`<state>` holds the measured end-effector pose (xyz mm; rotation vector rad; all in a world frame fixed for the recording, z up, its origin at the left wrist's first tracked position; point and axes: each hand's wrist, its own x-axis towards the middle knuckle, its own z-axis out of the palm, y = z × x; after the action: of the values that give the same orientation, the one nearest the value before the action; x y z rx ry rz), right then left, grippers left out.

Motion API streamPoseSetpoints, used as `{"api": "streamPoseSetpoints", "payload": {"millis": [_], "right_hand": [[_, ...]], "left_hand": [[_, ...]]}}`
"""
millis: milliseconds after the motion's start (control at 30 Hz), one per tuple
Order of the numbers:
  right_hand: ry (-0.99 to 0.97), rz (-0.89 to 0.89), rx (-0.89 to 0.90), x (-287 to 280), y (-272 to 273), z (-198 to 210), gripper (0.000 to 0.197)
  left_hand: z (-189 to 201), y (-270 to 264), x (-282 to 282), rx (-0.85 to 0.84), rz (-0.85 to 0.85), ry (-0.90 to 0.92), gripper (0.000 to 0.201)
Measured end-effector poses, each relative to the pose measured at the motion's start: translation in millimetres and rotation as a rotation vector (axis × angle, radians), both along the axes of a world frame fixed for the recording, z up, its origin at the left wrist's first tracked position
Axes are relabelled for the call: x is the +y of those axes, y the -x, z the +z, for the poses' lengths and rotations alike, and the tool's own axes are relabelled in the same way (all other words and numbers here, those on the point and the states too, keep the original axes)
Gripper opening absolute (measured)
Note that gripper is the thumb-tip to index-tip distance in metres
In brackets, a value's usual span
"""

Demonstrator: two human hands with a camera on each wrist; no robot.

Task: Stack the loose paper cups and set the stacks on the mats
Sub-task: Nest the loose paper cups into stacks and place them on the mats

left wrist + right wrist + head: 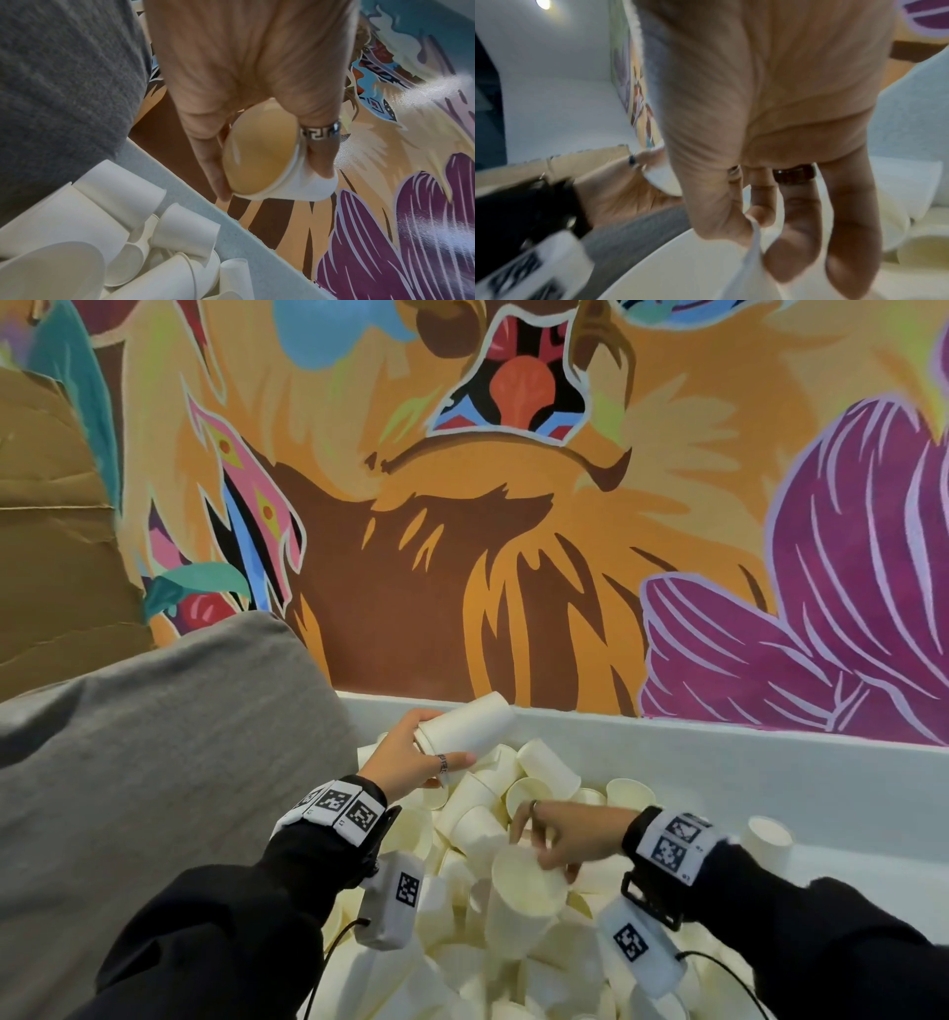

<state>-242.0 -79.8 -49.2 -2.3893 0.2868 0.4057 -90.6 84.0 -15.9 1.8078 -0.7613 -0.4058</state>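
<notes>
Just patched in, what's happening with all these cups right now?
A person is sorting through a big pile of loose paper cups heaped in a white bin. The left hand holds a cup or short stack on its side above the pile, open end toward the wrist. The right hand pinches the rim of another cup at the top of the heap. No mats or finished stacks are in view.
</notes>
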Motion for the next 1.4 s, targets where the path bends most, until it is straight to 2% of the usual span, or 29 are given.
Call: {"api": "streamPoseSetpoints", "payload": {"millis": [100,233,367,500,633,767,1000,1033,1133,1200,1300,1400], "right_hand": [[-0.061,-0.232,-0.199,-20.9,2.7,24.1,0.029],[-0.002,-0.543,-0.546,-42.2,1.7,43.9,0.026],[0.166,-0.615,-0.799,-41.0,-2.4,54.2,0.027],[0.403,-0.536,-0.943,-22.7,-3.6,57.9,0.031],[0.649,-0.431,-1.053,-7.7,-4.4,61.2,0.035],[0.817,-0.298,-1.172,-1.8,-9.0,62.9,0.057],[0.766,-0.257,-1.234,1.0,-25.5,59.7,0.061],[0.787,-0.217,-1.263,3.1,-26.7,58.3,0.061],[1.021,-0.019,-1.393,10.9,-28.5,54.9,0.059],[1.079,0.082,-1.413,13.3,-31.3,51.8,0.058],[1.009,0.183,-1.41,13.7,-31.1,46.9,0.042],[0.818,0.163,-1.458,8.6,-24.8,45.0,0.026]], "left_hand": [[3.0,1.6,-1.4,0.058,-0.02,0.022,0.057],[4.9,8.1,-7.8,0.121,-0.074,0.004,0.047],[3.0,14.8,-18.0,0.155,-0.087,-0.029,0.042],[4.3,19.2,-27.9,0.212,-0.075,0.007,0.038],[10.2,22.5,-30.4,0.31,-0.08,0.132,0.039],[14.0,23.7,-29.8,0.381,-0.057,0.206,0.049],[18.4,25.0,-24.5,0.383,-0.098,0.26,0.044],[19.3,25.1,-24.4,0.379,-0.102,0.276,0.044],[23.1,25.2,-24.3,0.386,-0.127,0.338,0.044],[24.2,24.6,-22.8,0.408,-0.146,0.393,0.048],[24.1,21.0,-19.1,0.403,-0.162,0.447,0.063],[24.7,14.4,-15.9,0.389,-0.144,0.459,0.066]]}}
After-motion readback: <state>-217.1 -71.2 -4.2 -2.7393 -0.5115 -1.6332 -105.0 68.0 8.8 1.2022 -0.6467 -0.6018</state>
